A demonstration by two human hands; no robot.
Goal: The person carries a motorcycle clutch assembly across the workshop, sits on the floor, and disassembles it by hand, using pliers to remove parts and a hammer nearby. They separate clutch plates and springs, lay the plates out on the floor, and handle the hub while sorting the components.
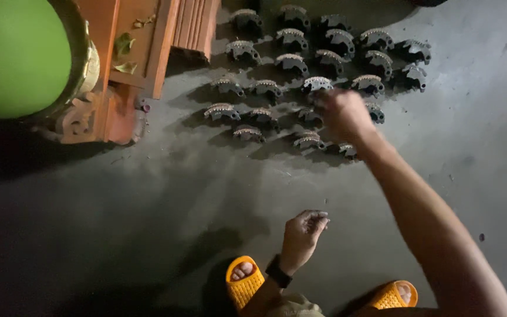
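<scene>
Several dark metal toothed gear pieces (291,61) lie in rows on the grey concrete floor (206,188). My right hand (342,113) reaches far forward over the near rows, blurred, its fingers down among the pieces; whether it grips one is unclear. My left hand (304,233) hangs low near my knee, fingers loosely curled around something small and dark at the fingertips. A black band (277,272) sits on that wrist.
An orange carved wooden stand (121,70) and a large green rounded object (16,56) stand at the upper left. My feet in orange slippers (243,282) rest at the bottom edge. The floor's lower left lies in deep shadow.
</scene>
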